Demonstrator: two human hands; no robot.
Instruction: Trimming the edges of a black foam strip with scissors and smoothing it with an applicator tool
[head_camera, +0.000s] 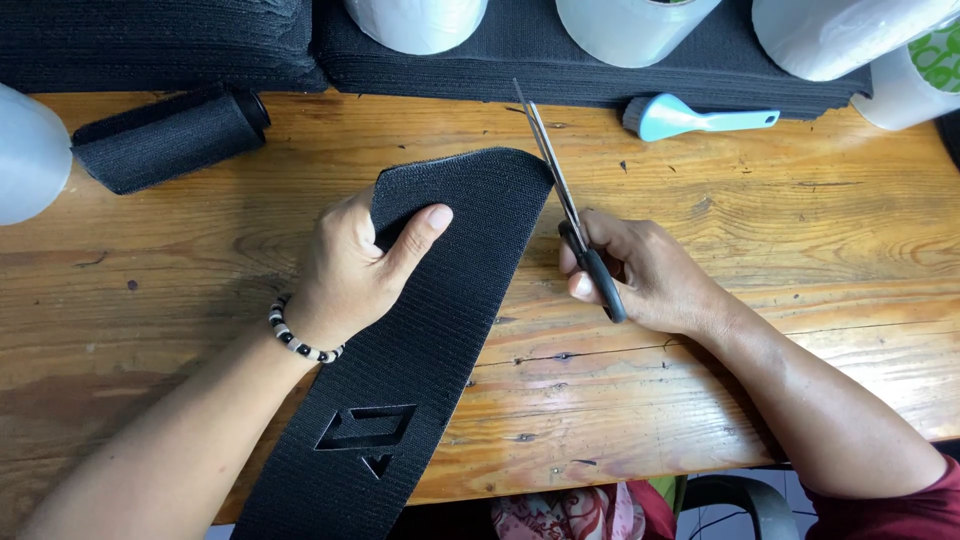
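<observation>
one wide strip of black ribbed hook-and-loop fabric lies slantwise across the worn wooden bench, running from the near edge up toward the middle, its lower end hanging past that edge. two angular cut-outs show in it near the near edge, a larger slanted one and a small triangle just below. the left hand, with one black-and-white beaded bracelet at the wrist, pinches the strip's upper left edge, thumb on top and fingers tucked under, so that the fabric lifts and curls there. the right hand is clenched around the black handles of one pair of steel scissors; the blades point away toward the far edge and lie just beside the strip's upper right corner, looking nearly together, though whether they bite the fabric i cannot tell.

near the far left corner lies one roll of the same black fabric on its side. one light blue plastic brush with dark bristles rests at the far edge, on the rim of stacked black fabric that lines that edge. on that stack stand three white rolls, cut off by the frame; one more white roll with green print sits at the far right corner, and one pale rounded object at the left edge.
</observation>
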